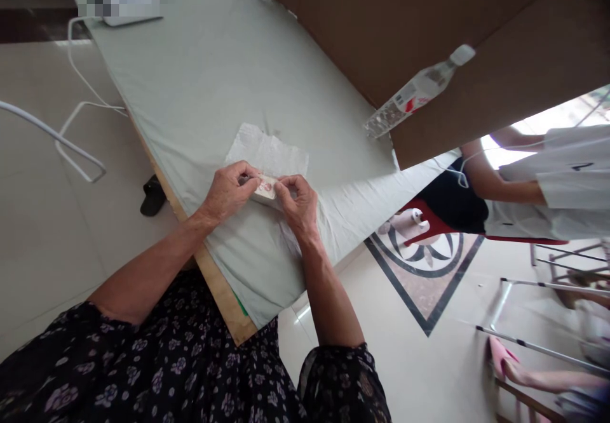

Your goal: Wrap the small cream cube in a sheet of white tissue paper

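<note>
Near the table corner, a small pale box with reddish marks on its top (265, 187) sits between my two hands. My left hand (232, 188) pinches its left end with thumb and fingers. At the right end, my right hand (297, 202) grips it with bent fingers. The undersides of both hands' fingertips are hidden. Just beyond the box, a crinkled translucent wrapping sheet (269, 150) lies flat on the pale green cloth (204, 73).
A clear plastic bottle (419, 93) stands by a large brown cardboard panel (429, 23) at the right. White cables (71, 118) hang past the left edge. Another person's arm (505, 185) is at the far right.
</note>
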{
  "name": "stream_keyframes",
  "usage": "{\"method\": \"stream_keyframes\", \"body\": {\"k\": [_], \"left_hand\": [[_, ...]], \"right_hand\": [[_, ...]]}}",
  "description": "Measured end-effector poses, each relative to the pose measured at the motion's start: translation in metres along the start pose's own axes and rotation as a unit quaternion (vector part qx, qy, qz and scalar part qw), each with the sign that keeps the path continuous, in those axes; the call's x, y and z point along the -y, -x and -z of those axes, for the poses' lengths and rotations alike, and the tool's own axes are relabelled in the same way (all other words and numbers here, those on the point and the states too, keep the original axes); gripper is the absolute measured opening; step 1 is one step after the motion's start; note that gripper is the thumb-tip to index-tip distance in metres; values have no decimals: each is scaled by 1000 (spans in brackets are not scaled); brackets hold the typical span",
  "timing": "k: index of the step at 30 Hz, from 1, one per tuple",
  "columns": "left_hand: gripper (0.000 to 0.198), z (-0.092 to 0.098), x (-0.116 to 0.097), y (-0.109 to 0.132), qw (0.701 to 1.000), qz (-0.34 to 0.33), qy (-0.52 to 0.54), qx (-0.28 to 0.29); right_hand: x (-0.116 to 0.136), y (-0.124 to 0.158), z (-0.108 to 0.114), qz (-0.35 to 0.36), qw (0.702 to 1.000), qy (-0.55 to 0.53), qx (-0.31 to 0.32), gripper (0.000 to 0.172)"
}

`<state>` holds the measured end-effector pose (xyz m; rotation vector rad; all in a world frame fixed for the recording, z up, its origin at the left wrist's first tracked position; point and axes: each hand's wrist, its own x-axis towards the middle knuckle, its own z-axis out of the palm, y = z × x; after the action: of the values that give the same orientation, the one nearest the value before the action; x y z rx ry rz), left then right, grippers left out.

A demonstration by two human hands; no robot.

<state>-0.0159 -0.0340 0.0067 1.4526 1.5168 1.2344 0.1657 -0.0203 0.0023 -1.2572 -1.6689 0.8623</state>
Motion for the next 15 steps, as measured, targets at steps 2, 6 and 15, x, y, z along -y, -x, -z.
{"method": "stream_keyframes", "body": {"k": [2, 6, 15], "left_hand": [[18, 0, 0, -1, 1000, 5, -10, 2], [16, 3, -3, -4, 999, 8, -23, 21], [13, 6, -8, -10, 998, 7, -36, 43]], "right_hand": [[0, 0, -1, -2, 1000, 9, 0, 23], [-4, -2, -4, -8, 1000, 30, 1, 24], [5, 9, 10, 118, 963, 202, -131, 18]]}}
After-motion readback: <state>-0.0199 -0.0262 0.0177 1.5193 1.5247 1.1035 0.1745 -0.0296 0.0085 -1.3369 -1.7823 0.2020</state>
